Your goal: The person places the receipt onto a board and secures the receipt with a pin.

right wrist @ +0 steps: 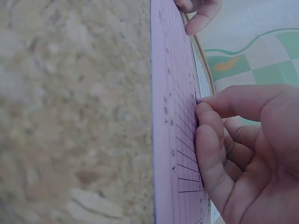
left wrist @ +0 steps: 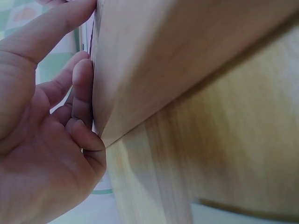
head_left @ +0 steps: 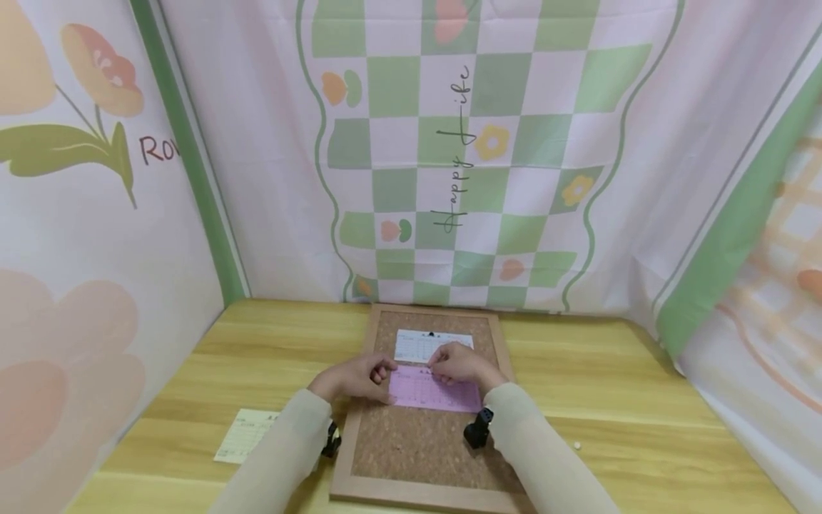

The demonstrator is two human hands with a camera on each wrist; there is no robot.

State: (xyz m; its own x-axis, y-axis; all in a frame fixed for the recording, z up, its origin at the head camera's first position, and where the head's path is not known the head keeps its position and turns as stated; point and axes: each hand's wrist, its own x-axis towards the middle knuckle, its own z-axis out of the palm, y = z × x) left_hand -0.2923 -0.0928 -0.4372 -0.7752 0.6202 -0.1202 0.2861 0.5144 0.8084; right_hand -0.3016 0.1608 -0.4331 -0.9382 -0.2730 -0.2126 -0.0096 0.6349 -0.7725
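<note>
A pink printed form (head_left: 433, 391) lies across the framed cork board (head_left: 411, 446), just below a white form (head_left: 411, 345). A black pin (head_left: 432, 333) sits at the white form's top edge. My left hand (head_left: 361, 377) rests at the pink form's left side, thumb at the lower corner and index finger at the upper one; its other fingers (left wrist: 83, 88) bend loosely. At the pink form's top edge, my right hand (head_left: 460, 362) pinches a small pin between thumb and fingertips (right wrist: 204, 109). The fingers hide most of this pin.
On the wooden table (head_left: 610, 378), left of the board, lies a yellow form (head_left: 240, 434), partly behind the left sleeve. A small white object (head_left: 577, 445) lies to the right. A patterned curtain (head_left: 449, 178) hangs behind the table. The board has a raised wooden frame (head_left: 424, 494).
</note>
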